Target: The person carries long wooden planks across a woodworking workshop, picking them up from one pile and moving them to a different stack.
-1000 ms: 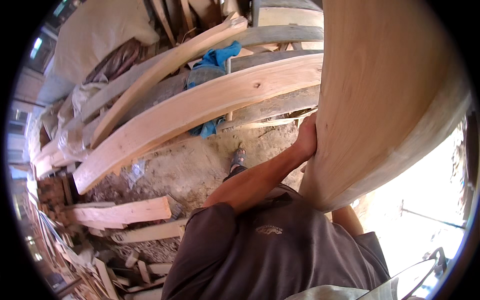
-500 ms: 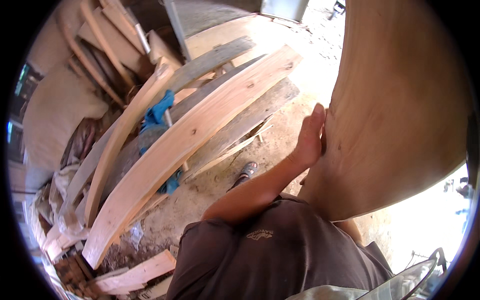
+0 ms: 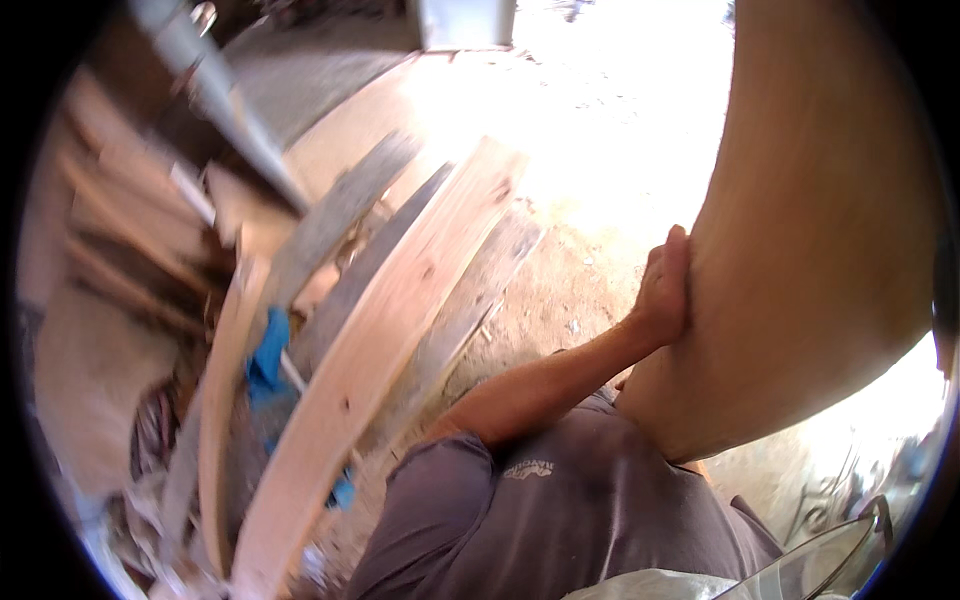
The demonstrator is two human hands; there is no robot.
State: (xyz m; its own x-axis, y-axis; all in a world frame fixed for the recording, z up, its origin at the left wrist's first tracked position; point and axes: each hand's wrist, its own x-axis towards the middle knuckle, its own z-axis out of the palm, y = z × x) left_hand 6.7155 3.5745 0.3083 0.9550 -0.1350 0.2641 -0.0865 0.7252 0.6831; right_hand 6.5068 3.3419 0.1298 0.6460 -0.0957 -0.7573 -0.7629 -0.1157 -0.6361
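A big pale wooden plank [image 3: 820, 230] fills the right side of the view, its near end resting by my shoulder above my grey shirt [image 3: 560, 510]. My left hand [image 3: 665, 290] reaches across my chest and presses flat against the plank's left face, fingers pointing up, steadying it. The plank hides my right hand.
Several long curved planks [image 3: 390, 340] lie side by side on the sandy ground [image 3: 570, 290] to my left, with a blue cloth [image 3: 268, 350] among them. A grey metal beam [image 3: 235, 120] slants across the upper left. More stacked timber sits at the far left.
The view has swung round, so the planks on the ground now run more steeply at the left and bright ground shows ahead. My left hand stays pressed on the carried plank.
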